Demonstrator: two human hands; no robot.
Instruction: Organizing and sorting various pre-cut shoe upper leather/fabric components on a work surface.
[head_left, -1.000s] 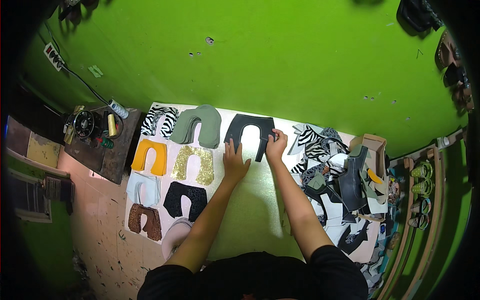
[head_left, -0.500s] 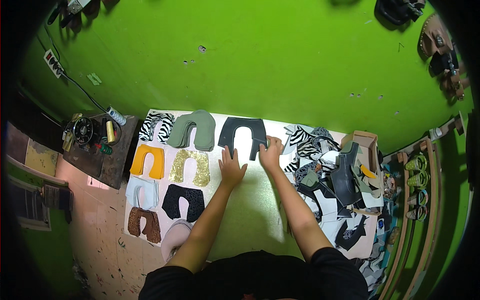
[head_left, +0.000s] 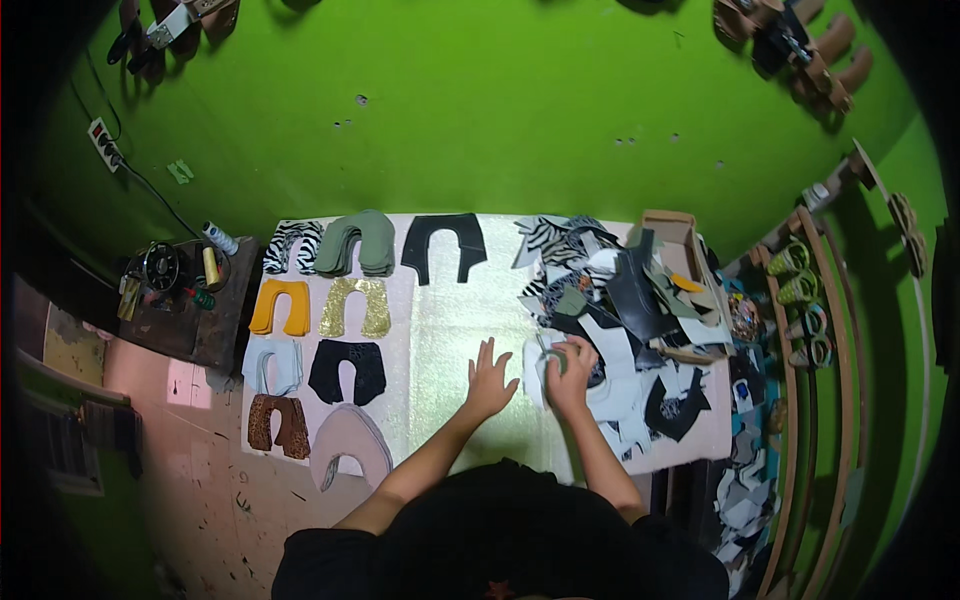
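- While the left hand (head_left: pixel 489 388) spreads its grip, fingers apart, at the centre of the frame, the right hand (head_left: pixel 569 379) bends its fingers over white scraps (head_left: pixel 533 378) right of centre; whether its grip is clamped, I cannot tell.
- Mixed scraps (head_left: pixel 630 295) and a cardboard box (head_left: pixel 680 238), farther right on the counter (head_left: pixel 445 320).
- Black arch-shaped piece (head_left: pixel 442 224), lying flat, upper centre.
- Green wall (head_left: pixel 500 130), across the top.

I see the left hand (head_left: pixel 490 386) palm down and splayed wide, the right hand (head_left: pixel 570 378) curled inward, both forearms (head_left: pixel 428 457) angled forward.
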